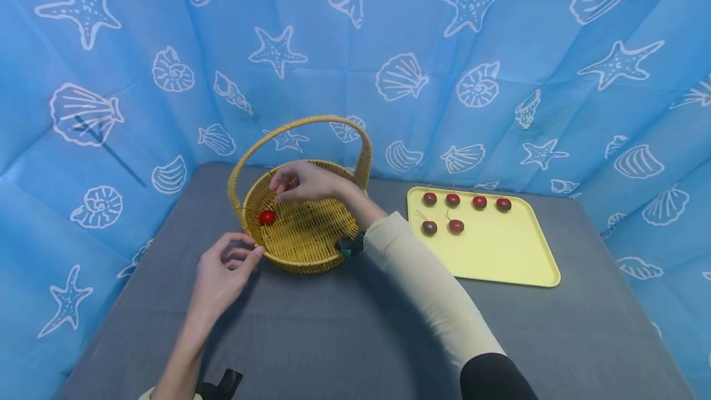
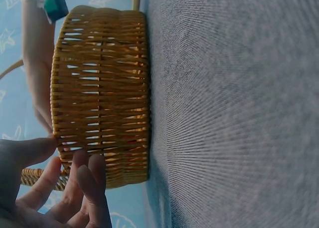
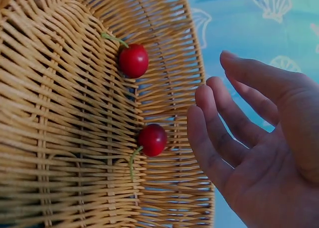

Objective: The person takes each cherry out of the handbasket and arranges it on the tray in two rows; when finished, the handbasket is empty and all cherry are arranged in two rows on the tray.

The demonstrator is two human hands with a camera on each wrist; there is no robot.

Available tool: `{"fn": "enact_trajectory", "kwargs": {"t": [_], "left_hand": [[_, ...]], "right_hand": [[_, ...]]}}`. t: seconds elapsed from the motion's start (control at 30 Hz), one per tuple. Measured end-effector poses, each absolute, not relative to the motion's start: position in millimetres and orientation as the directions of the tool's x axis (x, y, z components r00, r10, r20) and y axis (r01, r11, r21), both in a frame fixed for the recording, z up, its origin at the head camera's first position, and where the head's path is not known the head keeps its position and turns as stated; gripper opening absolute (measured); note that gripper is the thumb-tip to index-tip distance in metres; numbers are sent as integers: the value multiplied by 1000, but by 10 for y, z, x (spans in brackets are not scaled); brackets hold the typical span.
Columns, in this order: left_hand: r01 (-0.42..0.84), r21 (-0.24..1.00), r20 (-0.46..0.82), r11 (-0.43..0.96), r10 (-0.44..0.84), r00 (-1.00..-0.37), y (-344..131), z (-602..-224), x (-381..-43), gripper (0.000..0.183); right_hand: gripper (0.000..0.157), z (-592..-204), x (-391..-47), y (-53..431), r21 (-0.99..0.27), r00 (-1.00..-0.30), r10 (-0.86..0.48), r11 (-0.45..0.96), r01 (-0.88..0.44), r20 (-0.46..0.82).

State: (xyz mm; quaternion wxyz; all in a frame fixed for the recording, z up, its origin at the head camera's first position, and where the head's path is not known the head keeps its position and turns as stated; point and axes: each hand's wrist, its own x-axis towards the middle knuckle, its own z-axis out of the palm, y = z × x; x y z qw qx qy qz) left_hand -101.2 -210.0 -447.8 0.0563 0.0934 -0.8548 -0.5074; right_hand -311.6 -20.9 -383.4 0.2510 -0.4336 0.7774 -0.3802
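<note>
A yellow wicker basket (image 1: 311, 227) with a tall arched handle stands on the grey table. My left hand (image 1: 224, 276) pinches its near left rim between thumb and index finger, the other fingers against the woven side (image 2: 99, 98). My right hand (image 1: 311, 181) hovers over the far left part of the basket, fingers loosely bent. In the right wrist view this hand (image 3: 254, 133) holds nothing. Two red cherries with green stems lie inside: one cherry (image 3: 133, 61) and another cherry (image 3: 152, 139) by the wall. The head view shows one cherry (image 1: 267, 217) plainly; the second is partly behind the right fingers.
To the right lies a yellow tray (image 1: 500, 258) bearing several dark red cherries, among them one cherry (image 1: 456, 226) in the front row. A blue curtain (image 1: 355, 48) with shells and starfish hangs behind the table (image 1: 333, 338).
</note>
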Motion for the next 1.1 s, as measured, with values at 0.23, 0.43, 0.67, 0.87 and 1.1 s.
{"fn": "enact_trajectory", "kwargs": {"t": [0.23, 0.43, 0.67, 0.87, 1.1], "left_hand": [[-118, 876, -14, 468, -221, -975, -2090, -4489, -1017, 36], [-112, 878, -10, 464, -216, -976, -2093, -4482, -1015, 37], [-116, 873, -8, 474, -224, -975, -2093, -4475, -1018, 36], [-125, 867, -11, 482, -232, -973, -2084, -4469, -1015, 36], [-113, 870, -3, 479, -225, -974, -2084, -4475, -1014, 37]], "right_hand": [[31, -4001, -3207, -275, -854, -545, -834, 344, -391, -87], [27, -4163, -3220, -340, -880, -550, -829, 334, -339, -102], [33, -4260, -3196, -344, -870, -530, -833, 371, -325, -158], [43, -4299, -3174, -304, -870, -458, -842, 427, -247, -283], [52, -4317, -3174, -289, -879, -340, -873, 431, -205, -349]]}}
